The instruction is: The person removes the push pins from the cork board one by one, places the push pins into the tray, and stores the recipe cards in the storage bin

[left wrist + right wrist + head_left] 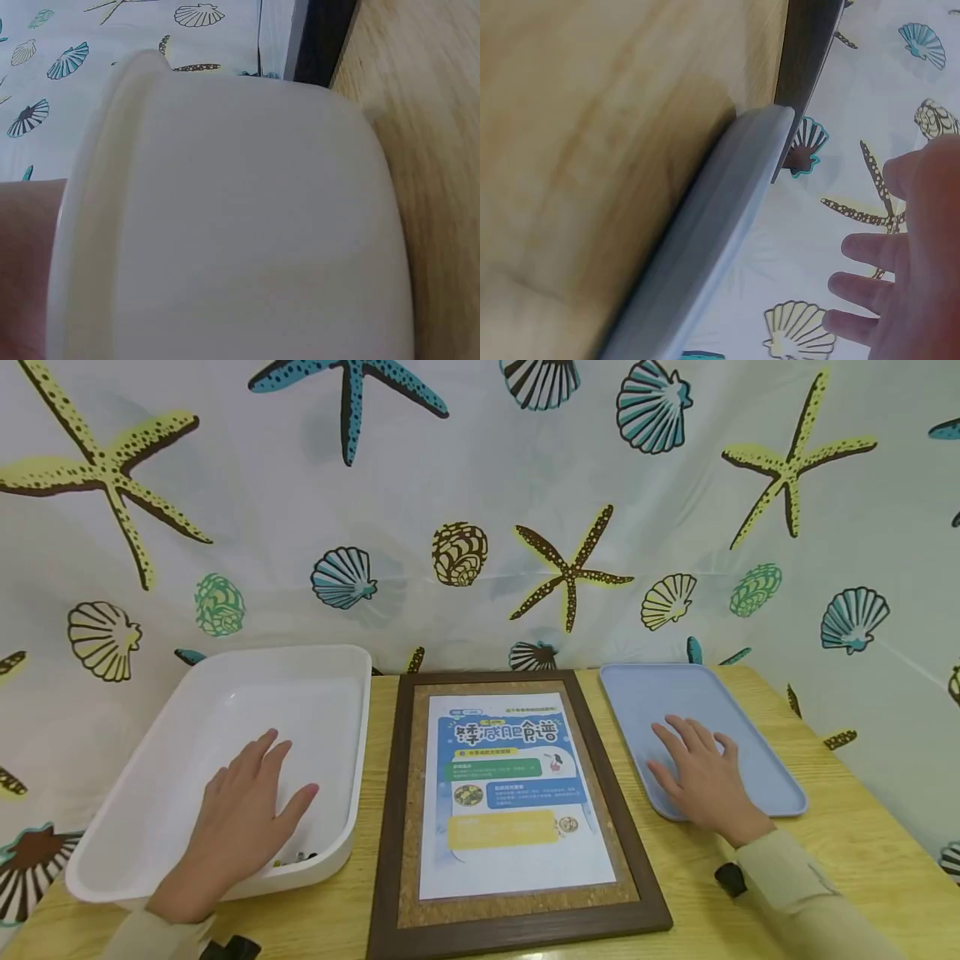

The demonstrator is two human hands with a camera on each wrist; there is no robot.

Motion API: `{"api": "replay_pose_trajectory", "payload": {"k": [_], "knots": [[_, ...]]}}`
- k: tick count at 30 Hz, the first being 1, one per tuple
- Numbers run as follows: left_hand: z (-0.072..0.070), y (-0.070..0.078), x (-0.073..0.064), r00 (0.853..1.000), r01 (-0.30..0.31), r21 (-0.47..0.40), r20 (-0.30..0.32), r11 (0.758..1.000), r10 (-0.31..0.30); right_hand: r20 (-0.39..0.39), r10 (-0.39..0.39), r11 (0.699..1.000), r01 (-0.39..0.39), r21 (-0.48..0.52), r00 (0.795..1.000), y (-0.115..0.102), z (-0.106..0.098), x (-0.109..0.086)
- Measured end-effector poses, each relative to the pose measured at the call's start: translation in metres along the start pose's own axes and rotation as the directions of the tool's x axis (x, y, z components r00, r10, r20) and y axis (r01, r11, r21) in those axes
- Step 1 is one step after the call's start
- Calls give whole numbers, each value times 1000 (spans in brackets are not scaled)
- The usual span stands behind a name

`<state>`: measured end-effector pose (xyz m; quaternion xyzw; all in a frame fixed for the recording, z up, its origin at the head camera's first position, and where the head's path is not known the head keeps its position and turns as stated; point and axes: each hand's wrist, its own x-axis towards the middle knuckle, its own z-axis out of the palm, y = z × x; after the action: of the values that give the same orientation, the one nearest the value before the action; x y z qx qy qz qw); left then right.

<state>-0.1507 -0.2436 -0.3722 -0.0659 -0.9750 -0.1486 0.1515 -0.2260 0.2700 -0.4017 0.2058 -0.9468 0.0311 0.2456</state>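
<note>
My left hand is over the white plastic bin at the left, fingers loosely spread and holding nothing. A few tiny dark, yellow and pale items lie in the bin's near right corner, partly hidden by that hand; their kind is too small to tell. In the middle lies a cork board with a brown frame, a printed poster sheet on it. Over the light blue tray at the right is my right hand, fingers spread and relaxed, with nothing in it.
All of these stand on a wood-grain table. Behind it hangs a white curtain printed with starfish and shells. The bin has high walls, while the tray's rim is low. Strips of tabletop separate the board from the bin and the tray.
</note>
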Motion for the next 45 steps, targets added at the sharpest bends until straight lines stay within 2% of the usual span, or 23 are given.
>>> {"api": "replay_pose_trajectory", "payload": {"k": [4,10,21,30,34,39,45], "knots": [[1,11,6,999,-26,-27,-39,999,25,-2,12,1000,-12,20,1000,-7,0,10],[3,24,11,993,-65,-21,-95,998,63,62,17,997,-22,73,998,-23,0,26],[17,50,22,993,-111,-18,-43,994,110,44,-63,993,59,99,997,-57,7,59],[33,76,27,985,-170,0,-38,985,170,193,-33,983,-3,184,981,-83,19,86],[39,89,30,982,-190,7,-2,982,190,230,-40,977,-10,213,972,-97,22,99],[48,100,33,985,-167,-1,46,986,167,230,-63,968,4,251,971,-113,31,111],[58,110,41,992,-95,-58,81,994,100,152,-113,952,64,298,982,-126,38,122]]}}
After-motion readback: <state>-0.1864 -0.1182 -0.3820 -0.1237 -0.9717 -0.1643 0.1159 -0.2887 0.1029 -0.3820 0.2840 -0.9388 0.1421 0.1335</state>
